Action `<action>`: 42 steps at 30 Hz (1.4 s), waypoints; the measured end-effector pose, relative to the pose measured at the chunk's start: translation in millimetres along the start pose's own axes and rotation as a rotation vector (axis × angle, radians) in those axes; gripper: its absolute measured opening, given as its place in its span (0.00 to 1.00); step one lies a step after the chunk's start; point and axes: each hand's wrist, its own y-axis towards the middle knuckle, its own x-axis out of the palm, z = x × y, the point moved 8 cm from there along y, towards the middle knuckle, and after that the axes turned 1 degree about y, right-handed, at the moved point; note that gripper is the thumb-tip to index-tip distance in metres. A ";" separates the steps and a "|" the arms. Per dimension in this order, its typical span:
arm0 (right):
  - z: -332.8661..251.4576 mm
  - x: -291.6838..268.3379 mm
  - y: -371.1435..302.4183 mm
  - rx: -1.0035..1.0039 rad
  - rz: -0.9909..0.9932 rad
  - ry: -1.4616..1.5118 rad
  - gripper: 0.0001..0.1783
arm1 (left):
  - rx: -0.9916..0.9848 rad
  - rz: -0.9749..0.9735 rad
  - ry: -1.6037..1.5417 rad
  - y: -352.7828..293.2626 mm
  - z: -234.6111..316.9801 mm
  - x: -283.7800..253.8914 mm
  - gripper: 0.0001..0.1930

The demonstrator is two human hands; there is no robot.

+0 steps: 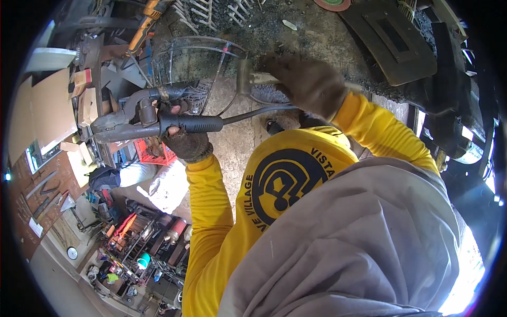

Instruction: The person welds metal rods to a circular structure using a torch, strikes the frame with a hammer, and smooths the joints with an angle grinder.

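Observation:
My left hand (186,143), in a dark worn glove with bare fingertips showing, is closed around the ridged black handle of a welding electrode holder (198,124). Its thick cable runs right toward my body. My right hand (311,87), in a brown glove and slightly blurred, grips a hammer (244,76) by its pale handle. The hammer head is beside a curved frame of thin metal rods (198,48) at the table's near edge; whether they touch I cannot tell. A small pinkish-red spot marks one rod joint.
A dark welding shield (369,47) with a window lies on the worktable (301,37) at right. Bent rod pieces (203,13) and an orange-and-black power tool (145,26) are at the far left. A red crate (153,152) stands below my left hand; cluttered shelves (148,238) fill the lower left.

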 end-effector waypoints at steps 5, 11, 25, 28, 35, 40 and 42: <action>-21.1 11.0 -15.4 -0.068 -0.214 -0.067 0.27 | 0.004 0.012 0.001 -1.6 4.5 3.2 0.43; -5.3 -3.4 -11.7 -0.061 0.083 0.009 0.28 | 0.021 -0.017 -0.004 -1.1 -0.5 1.3 0.42; 72.1 -37.5 -44.6 0.449 0.154 -0.014 0.25 | -0.080 -0.123 -0.099 -1.2 10.2 34.9 0.34; 91.5 -41.0 -40.5 0.411 0.202 -0.138 0.25 | -0.015 -0.126 -0.034 2.2 16.4 18.8 0.34; 63.6 -50.6 -45.6 0.184 0.401 0.040 0.24 | -0.162 -0.131 -0.026 -42.1 56.9 49.8 0.33; -24.7 9.5 -43.4 -0.128 -0.058 0.863 0.21 | -0.175 -0.186 0.159 -77.1 73.8 53.7 0.29; -34.3 28.9 -31.1 -0.082 0.001 1.076 0.21 | -0.172 -0.175 0.193 -86.6 76.4 60.9 0.28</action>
